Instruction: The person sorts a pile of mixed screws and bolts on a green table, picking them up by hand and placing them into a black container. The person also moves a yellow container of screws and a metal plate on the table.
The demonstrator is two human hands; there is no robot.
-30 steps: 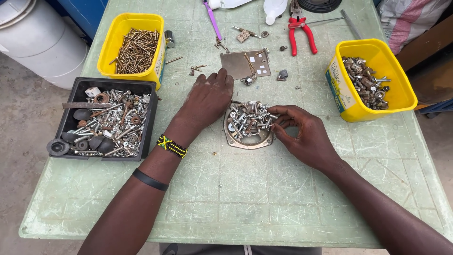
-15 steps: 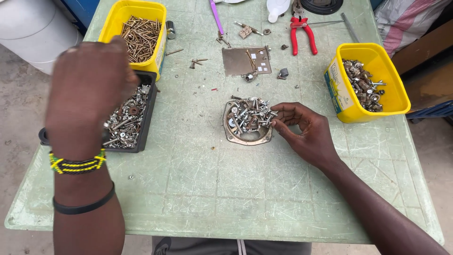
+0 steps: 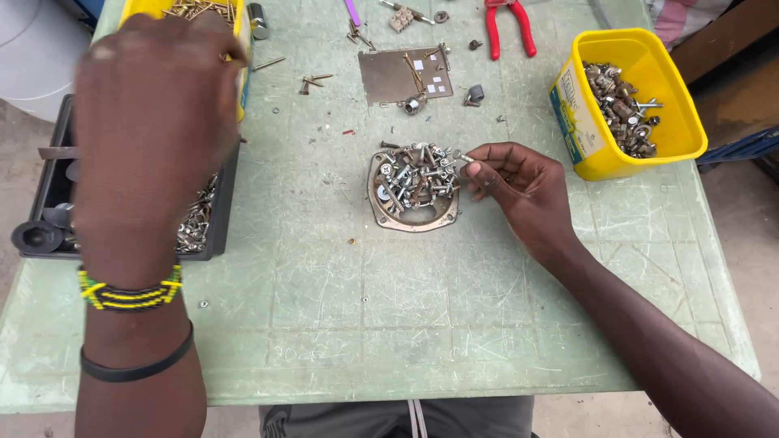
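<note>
Head view: right hand (image 3: pixel 519 191) pinches a small screw (image 3: pixel 459 156) beside the round screw-filled plate (image 3: pixel 412 188).
Left hand (image 3: pixel 150 138) hovers over the black tray (image 3: pixel 49 203); its grip cannot be told.

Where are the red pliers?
In the head view, the red pliers lie at the table's far edge, right of middle, between the metal plate and the right yellow tub.

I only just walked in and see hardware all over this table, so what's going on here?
A person sits at a green table with mixed screws and bolts. The right hand pinches a small screw at the edge of a round metal plate heaped with fasteners. The left hand is raised over a black tray of metal parts. A yellow tub of bolts stands to the right, with red pliers beyond.
</note>
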